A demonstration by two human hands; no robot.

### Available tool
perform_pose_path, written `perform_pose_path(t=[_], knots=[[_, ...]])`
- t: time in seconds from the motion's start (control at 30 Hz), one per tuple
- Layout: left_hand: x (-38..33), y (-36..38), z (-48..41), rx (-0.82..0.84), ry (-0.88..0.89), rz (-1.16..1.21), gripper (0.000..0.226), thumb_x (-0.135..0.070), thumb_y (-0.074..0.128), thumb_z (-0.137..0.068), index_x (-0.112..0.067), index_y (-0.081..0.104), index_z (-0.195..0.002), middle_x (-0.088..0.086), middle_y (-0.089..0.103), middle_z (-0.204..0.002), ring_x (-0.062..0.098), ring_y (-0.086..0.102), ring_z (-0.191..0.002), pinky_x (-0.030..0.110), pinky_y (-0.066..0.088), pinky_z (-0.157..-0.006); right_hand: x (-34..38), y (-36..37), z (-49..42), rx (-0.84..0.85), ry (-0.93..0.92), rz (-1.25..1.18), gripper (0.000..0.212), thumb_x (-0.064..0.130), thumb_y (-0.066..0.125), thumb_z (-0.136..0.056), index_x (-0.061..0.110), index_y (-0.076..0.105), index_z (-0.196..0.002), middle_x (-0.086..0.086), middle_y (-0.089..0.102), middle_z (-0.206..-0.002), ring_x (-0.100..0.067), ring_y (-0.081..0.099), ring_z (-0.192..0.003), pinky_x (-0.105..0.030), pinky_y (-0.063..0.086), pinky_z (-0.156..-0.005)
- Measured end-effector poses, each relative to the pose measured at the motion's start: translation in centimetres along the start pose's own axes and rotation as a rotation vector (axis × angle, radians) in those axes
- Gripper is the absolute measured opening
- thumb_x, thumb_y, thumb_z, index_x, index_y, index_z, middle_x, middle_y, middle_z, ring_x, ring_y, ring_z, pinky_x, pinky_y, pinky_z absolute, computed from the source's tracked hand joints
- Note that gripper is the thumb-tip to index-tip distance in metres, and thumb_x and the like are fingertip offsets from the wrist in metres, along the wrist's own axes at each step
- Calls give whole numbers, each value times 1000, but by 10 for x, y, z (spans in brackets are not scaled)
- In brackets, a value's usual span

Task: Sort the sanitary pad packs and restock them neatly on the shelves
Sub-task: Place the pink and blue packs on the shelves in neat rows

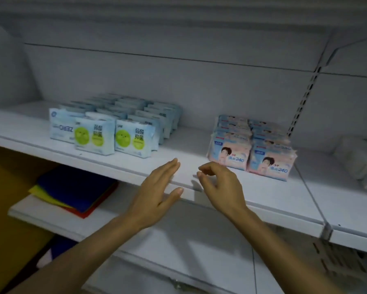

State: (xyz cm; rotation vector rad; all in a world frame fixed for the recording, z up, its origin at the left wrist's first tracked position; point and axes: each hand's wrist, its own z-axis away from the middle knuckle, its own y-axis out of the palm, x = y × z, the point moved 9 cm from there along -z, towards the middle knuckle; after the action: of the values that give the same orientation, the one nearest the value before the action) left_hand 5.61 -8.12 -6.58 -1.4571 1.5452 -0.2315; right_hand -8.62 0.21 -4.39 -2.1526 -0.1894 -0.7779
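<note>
Several pale blue pad packs (114, 128) with green circles stand in rows on the left of the white shelf (178, 143). Two rows of pink pad packs (252, 149) marked 240 stand to their right, with a bare gap between the groups. My left hand (157, 194) hovers in front of the shelf edge below that gap, fingers straight, holding nothing. Just right of it is my right hand (218, 185), its fingers loosely curled and empty. Neither hand touches a pack.
White soft packs (360, 162) lie at the shelf's far right behind a wire divider (312, 194). On the lower shelf (40, 215) at left sits a stack of blue, yellow and red flat items (76, 187). A slotted upright (305, 92) stands at the back right.
</note>
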Motion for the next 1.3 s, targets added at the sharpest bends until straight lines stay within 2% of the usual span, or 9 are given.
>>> perform_pose_path(t=[0.2, 0.3, 0.47, 0.63, 0.77, 0.87, 0.97, 1.2, 1.3], knots=[[38, -57, 28, -75, -25, -120, 64, -59, 35, -94, -23, 32, -146, -12, 29, -152, 2, 26, -139, 29, 25, -113, 46, 52, 5, 94, -78, -64, 21, 34, 57, -93, 23, 66, -108, 8, 68, -105, -8, 61, -95, -37, 53, -84], [52, -63, 34, -35, 32, -178, 61, -54, 40, -95, -24, 31, -147, -10, 26, -155, 5, 24, -141, 33, 27, -114, 65, 75, -1, 91, -128, -81, 22, 38, 57, -93, 23, 67, -105, 10, 68, -101, -5, 60, -93, -37, 53, -83], [79, -89, 29, -58, 201, -217, 55, -43, 47, -96, -21, 37, -145, -5, 29, -155, 10, 27, -142, 33, 26, -114, 118, 104, -26, -50, -225, -167, 21, 36, 53, -89, 22, 68, -92, 15, 67, -91, -7, 61, -89, -37, 51, -78], [147, -164, -13, -210, 274, -267, 53, -38, 51, -93, -17, 41, -140, 3, 35, -153, 18, 31, -142, 36, 25, -115, 177, 148, -75, -255, -308, -145, 23, 31, 54, -90, 16, 67, -103, 5, 66, -102, -15, 59, -97, -37, 49, -83], [217, -212, -35, -307, 244, -245, 63, -46, 55, -88, -17, 37, -140, 4, 37, -150, 18, 31, -140, 32, 21, -115, 196, 173, -108, -454, -254, -81, 35, 35, 59, -88, 15, 58, -117, 10, 52, -110, -11, 51, -102, -32, 44, -85], [251, -214, -52, -254, 256, -204, 67, -51, 54, -87, -16, 38, -141, 3, 41, -148, 17, 31, -140, 36, 22, -116, 195, 189, -117, -524, -198, 6, 48, 40, 63, -86, 12, 52, -124, 2, 53, -118, -15, 49, -109, -31, 42, -92], [259, -198, -59, -191, 305, -173, 63, -52, 52, -89, -19, 40, -140, 2, 43, -147, 17, 33, -140, 46, 23, -116, 190, 204, -116, -522, -175, 181, 56, 43, 62, -85, 7, 52, -126, -10, 54, -127, -19, 46, -120, -28, 36, -102], [260, -196, -54, -250, 378, -146, 55, -47, 53, -90, -18, 41, -136, 6, 46, -144, 21, 37, -136, 42, 18, -118, 185, 205, -117, -524, -118, 307, 66, 49, 64, -82, 6, 50, -130, -9, 54, -130, -19, 45, -123, -32, 36, -104], [258, -197, -52, -251, 393, -149, 54, -47, 53, -90, -18, 42, -135, 7, 47, -143, 22, 38, -136, 42, 19, -118, 185, 207, -114, -518, -114, 322, 61, 53, 62, -83, 9, 55, -126, -7, 56, -128, -17, 46, -121, -29, 35, -103]])
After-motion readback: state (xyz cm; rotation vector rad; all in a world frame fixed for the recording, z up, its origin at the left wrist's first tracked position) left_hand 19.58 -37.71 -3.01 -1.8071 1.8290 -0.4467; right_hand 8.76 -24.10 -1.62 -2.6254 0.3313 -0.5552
